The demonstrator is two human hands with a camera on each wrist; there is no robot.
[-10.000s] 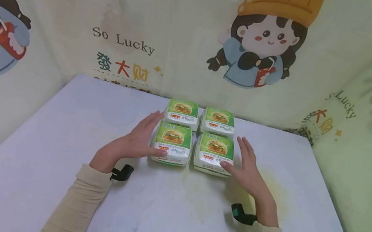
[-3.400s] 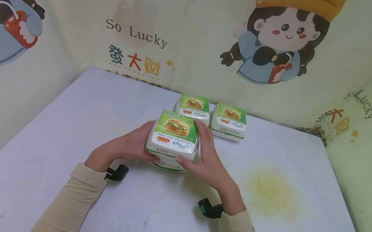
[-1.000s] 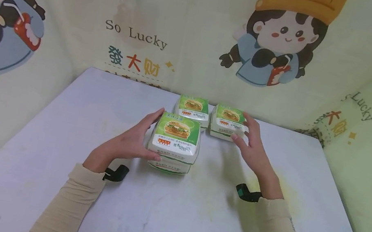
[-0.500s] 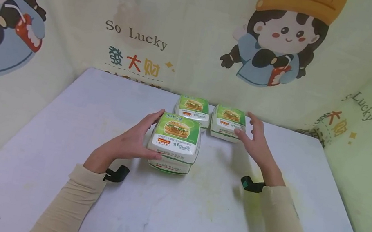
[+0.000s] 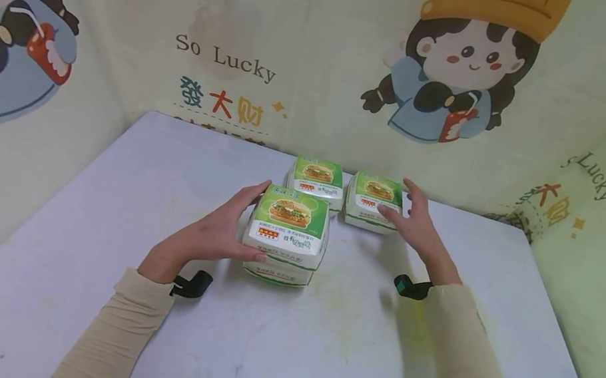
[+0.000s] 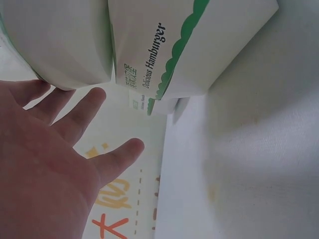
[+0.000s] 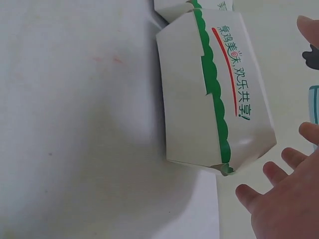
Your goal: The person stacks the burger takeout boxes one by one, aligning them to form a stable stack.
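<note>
Two burger boxes, white with green printed lids, stand stacked at the front. The upper box (image 5: 288, 220) sits over the lower box (image 5: 279, 272), which shows in the left wrist view as a white side (image 6: 149, 45) with green scallops. My left hand (image 5: 213, 230) rests at the stack's left side, thumb across the front, fingers spread and fairly straight. Behind stand a back left box (image 5: 317, 178) and a back right box (image 5: 375, 202). My right hand (image 5: 417, 229) is spread at the back right box's right side, fingers apart from it in the right wrist view.
All the boxes stand on a white table (image 5: 273, 359) with a yellowish stain (image 5: 419, 324) at the right. A printed cloth (image 5: 327, 51) with cartoon figures hangs close behind the back boxes and along both sides.
Ten seconds ago the boxes stood two by two; the front right one now tops the front left one. The right hand has since moved to the back right box; the left stays put.
</note>
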